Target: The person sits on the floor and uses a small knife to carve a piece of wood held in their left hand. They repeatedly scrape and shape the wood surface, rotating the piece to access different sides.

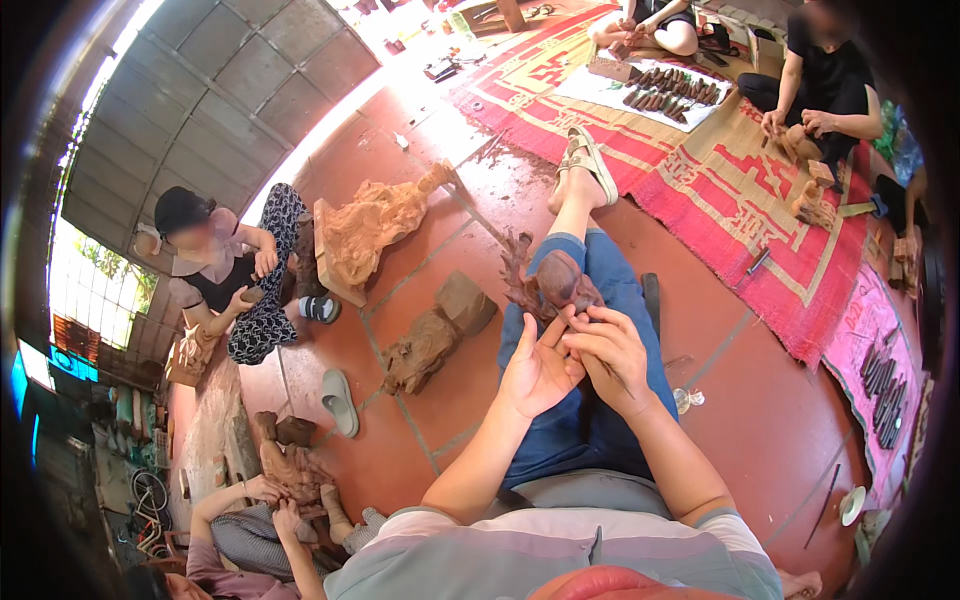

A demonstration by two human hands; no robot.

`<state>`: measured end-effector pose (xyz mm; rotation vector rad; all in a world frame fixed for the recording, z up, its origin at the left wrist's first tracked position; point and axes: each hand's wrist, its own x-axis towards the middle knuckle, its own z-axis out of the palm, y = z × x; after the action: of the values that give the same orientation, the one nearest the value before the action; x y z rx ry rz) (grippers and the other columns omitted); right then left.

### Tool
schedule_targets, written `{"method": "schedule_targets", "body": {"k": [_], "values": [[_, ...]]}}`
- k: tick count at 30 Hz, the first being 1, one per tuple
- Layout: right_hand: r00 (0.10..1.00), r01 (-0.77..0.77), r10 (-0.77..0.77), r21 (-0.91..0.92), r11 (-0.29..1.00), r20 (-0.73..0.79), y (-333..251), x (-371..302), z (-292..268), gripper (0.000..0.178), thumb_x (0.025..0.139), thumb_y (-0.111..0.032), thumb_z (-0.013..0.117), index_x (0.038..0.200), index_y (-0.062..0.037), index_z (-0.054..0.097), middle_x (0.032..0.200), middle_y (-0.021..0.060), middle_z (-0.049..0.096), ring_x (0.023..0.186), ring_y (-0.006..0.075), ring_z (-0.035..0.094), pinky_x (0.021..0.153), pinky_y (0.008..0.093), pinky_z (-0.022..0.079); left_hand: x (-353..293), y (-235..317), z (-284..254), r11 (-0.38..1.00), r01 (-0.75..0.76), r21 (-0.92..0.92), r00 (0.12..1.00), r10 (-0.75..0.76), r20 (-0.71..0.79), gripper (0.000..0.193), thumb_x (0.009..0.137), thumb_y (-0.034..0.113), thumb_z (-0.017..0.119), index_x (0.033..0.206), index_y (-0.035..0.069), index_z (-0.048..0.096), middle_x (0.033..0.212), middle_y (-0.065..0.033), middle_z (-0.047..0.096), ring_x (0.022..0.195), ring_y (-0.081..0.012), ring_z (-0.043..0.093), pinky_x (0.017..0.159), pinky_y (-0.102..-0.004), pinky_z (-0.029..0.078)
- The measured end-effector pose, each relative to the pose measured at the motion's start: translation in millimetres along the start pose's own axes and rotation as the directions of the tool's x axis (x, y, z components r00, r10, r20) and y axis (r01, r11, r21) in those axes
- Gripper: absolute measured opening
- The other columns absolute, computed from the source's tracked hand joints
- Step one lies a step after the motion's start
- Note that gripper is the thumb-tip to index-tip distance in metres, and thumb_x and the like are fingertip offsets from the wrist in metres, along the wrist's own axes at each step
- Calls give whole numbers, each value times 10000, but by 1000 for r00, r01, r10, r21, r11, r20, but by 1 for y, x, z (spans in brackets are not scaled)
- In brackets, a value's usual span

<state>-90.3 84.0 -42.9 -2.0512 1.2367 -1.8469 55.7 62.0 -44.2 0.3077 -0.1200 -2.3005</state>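
A dark brown carved wooden figure with a smooth rounded head rests between my legs. Spiky carved wood stands out at its left side. Just below the head, my right hand has its fingers bent around a thin dark stick-like tool; its far end is hard to make out. My left hand is turned palm up, thumb raised and fingers stretched toward the right fingertips and the figure's lower edge. Whether the left fingers touch the wood cannot be told.
A brown carved block and a larger orange-brown carving lie on the tiles to the left, near a grey slipper. Co-workers sit left and far right. Rows of tools lie on a white sheet and a pink cloth.
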Motion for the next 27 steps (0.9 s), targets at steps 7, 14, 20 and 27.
{"method": "schedule_targets", "body": {"k": [7, 14, 20, 27], "values": [[994, -9, -6, 136, 991, 108, -1, -12, -3, 270, 664, 4, 712, 904, -119, 703, 975, 61, 678, 973, 272, 602, 856, 356, 472, 20, -11, -38, 984, -13, -180, 964, 60, 258, 477, 928, 499, 452, 1187, 118, 575, 1135, -8, 612, 886, -104, 584, 644, -210, 468], [1000, -25, 25, 31, 999, -3, 3, -8, -3, 186, 674, -16, 711, 841, -98, 692, 982, 72, 675, 930, 258, 618, 820, 336, 495, 24, -25, 12, 986, -160, -37, 961, 147, -235, 443, 917, 496, 461, 1002, 90, 618, 997, -25, 625, 800, -102, 597, 732, -185, 525], [1000, -24, 21, 143, 989, 21, -9, -15, 4, 177, 667, 4, 699, 814, -94, 680, 968, 75, 675, 944, 255, 615, 812, 328, 499, 21, -18, -38, 969, -36, -245, 976, 86, 198, 413, 907, 454, 517, 1002, 72, 643, 994, -53, 641, 805, -88, 611, 754, -197, 523], [999, -44, 48, 138, 989, -25, -6, -13, 6, 158, 697, -15, 714, 824, -93, 664, 949, 85, 671, 931, 272, 611, 815, 352, 493, 21, -19, -25, 942, -112, -317, 991, 131, 40, 393, 889, 450, 555, 969, 77, 651, 961, -47, 640, 653, -79, 578, 623, -160, 511]]}}
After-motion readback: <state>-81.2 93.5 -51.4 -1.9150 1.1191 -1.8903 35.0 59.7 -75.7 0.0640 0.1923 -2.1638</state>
